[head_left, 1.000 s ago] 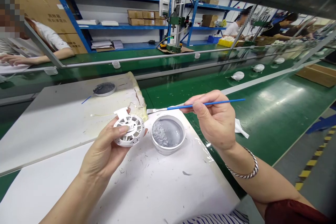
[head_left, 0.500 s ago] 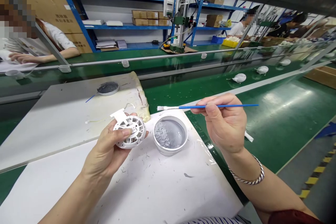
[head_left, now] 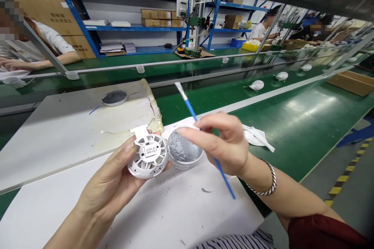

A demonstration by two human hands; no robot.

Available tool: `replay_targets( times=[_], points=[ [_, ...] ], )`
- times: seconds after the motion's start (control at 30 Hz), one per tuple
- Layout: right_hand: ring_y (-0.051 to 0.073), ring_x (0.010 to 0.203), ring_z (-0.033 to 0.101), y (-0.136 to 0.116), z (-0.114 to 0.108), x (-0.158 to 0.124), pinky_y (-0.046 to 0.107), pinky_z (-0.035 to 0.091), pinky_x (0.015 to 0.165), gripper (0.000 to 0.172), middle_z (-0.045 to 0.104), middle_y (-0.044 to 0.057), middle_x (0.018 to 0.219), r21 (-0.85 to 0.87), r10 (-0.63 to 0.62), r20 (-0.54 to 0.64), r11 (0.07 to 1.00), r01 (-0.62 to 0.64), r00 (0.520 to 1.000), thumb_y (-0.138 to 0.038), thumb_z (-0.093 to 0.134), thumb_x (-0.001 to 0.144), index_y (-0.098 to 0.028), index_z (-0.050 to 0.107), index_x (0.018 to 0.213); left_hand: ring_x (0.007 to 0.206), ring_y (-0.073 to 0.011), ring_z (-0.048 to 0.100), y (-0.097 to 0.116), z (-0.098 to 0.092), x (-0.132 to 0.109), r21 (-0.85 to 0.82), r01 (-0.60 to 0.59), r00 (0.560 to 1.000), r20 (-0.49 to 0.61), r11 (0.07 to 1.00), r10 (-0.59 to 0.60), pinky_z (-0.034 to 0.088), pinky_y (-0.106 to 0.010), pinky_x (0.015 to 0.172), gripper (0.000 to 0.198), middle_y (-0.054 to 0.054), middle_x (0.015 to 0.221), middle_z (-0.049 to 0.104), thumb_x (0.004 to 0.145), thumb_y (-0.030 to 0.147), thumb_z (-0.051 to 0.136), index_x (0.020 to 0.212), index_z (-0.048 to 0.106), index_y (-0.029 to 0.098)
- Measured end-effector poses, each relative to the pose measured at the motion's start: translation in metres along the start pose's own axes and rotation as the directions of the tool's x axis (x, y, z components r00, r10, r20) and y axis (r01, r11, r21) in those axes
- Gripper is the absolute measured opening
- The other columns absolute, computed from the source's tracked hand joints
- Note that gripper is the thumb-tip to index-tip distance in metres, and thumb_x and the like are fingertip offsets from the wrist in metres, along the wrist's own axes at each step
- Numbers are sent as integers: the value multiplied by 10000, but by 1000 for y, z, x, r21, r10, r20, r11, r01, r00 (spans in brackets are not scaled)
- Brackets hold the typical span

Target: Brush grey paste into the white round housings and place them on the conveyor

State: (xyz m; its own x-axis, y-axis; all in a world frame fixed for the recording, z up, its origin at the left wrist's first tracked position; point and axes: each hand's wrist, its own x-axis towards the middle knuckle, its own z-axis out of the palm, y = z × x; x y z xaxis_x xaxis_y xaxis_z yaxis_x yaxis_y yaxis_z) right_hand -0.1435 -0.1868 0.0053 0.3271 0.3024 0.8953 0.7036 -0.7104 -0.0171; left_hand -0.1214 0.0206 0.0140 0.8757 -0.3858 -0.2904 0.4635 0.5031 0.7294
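Observation:
My left hand [head_left: 117, 179] grips a round white slotted plastic part [head_left: 149, 156] with a small square chip at its centre, held just above the white board [head_left: 163, 218]. My right hand [head_left: 222, 144] pinches a thin blue-handled brush [head_left: 189, 111]; the bristle tip points up and away, the handle end runs down past my wrist. Right beside the part sits a white tub of grey paste [head_left: 182, 151], half hidden behind my right fingers.
A second grey paste dish [head_left: 115, 98] with a blue brush lies on the far board. A crumpled white wipe [head_left: 257, 137] lies on the green belt [head_left: 292, 116]. White parts [head_left: 257, 85] ride the conveyor. Other people work at the left and far right.
My right hand swung the brush from level to steeply tilted, tip up, and moved left over the paste tub. My left hand brought the white part closer to the tub.

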Motion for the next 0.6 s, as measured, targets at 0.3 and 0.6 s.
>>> replay_targets(
  times=[0.3,0.6],
  points=[
    [126,689,526,-19,18,16,270,463,550,193,664,21,840,-2,-210,107,977,211,972,-106,537,877,-99,681,1005,944,-161,642,0,-9,-3,55,84,991,99,995,-89,529,-202,816,310,-14,1028,693,754,244,738,1061,696,239],
    [133,842,557,-11,8,22,269,521,737,236,634,80,955,0,-278,160,960,282,947,-100,453,935,-62,640,1075,869,-150,645,2,-2,-3,4,126,991,47,992,-127,544,-212,769,116,-20,1004,697,840,209,633,925,713,208]
  ],
)
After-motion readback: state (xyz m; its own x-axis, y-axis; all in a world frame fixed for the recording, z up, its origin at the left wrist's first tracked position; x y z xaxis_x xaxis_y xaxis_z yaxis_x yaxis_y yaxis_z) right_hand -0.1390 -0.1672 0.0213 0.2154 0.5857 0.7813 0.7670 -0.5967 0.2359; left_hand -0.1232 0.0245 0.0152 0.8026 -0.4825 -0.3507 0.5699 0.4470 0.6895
